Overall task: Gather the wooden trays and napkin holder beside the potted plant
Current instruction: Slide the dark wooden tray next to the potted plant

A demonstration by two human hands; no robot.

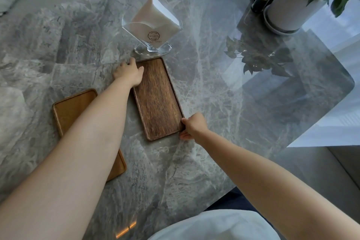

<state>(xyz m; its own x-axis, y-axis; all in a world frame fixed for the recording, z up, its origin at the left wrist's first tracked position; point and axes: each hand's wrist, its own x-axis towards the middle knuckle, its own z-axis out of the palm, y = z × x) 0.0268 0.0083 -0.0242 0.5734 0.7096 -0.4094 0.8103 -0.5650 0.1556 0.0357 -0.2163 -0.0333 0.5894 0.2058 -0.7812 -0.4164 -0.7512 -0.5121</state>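
1. Left hand (128,73): reached far forward with the arm straight, palm down, laid on the far left corner of the dark tray (158,99); thumb resting inside the tray, fingers curled over its left rim onto the table (204,76).
2. Right hand (193,126): placed at the near right corner of the same tray, fingers closed around that corner, thumb low beside the near edge; grip tight on the rim.
3. Dark tray: flat on the table as far as can be seen, long side running away from the person and leaning a little to the left, held at two opposite corners.
4. Light tray (76,111): flat on the table to the left and nearer the person, partly hidden under the left forearm, just beside the dark tray but not touching it.
5. Napkin holder (153,31): clear, upright, filled with white napkins, just behind the far end of the dark tray; its round foot very near the tray rim, contact not possible to judge.
6. Potted plant (296,4): in a white pot on a saucer at the far right, well apart from both trays, a dark bottle (260,2) just beside its left side.
7. Open room: wide bare tabletop between the dark tray and the plant; rounded table corner at the right, near edge of the table close to the person's body.
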